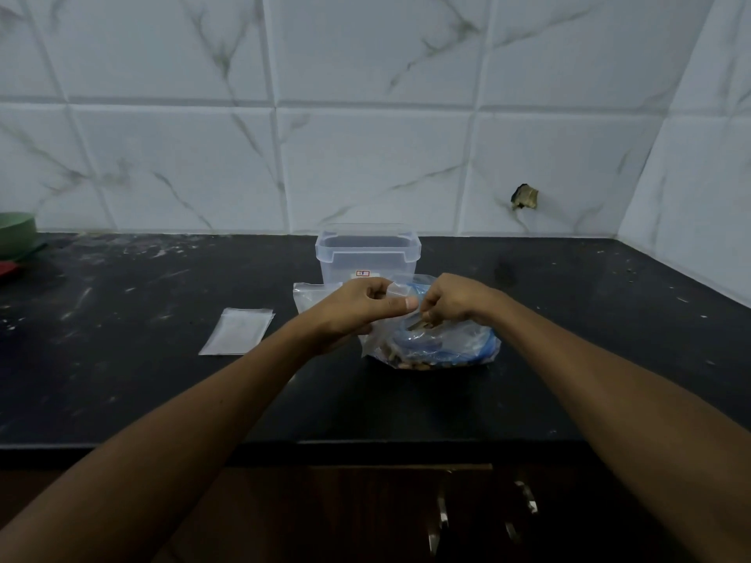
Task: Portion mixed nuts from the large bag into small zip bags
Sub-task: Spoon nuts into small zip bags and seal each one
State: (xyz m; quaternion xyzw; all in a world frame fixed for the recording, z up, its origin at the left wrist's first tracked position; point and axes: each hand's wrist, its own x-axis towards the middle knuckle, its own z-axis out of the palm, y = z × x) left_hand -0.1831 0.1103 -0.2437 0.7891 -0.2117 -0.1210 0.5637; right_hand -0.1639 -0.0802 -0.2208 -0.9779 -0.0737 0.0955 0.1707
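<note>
The large clear bag of mixed nuts (439,351), with blue print, lies on the black counter (162,379) near its middle. My left hand (357,306) pinches a small clear zip bag (396,292) by its top edge, just above the large bag. Right beside it, my right hand (451,302) has its fingers curled down into the mouth of the large bag, pinching some nuts. A stack of flat small zip bags (237,331) lies to the left. Another clear bag (311,298) lies behind my left hand.
A clear plastic container (367,253) without a lid stands behind the bags, near the tiled wall. A green bowl (16,233) and something red (8,268) sit at the far left edge. Cabinet handles (443,509) show below the counter front.
</note>
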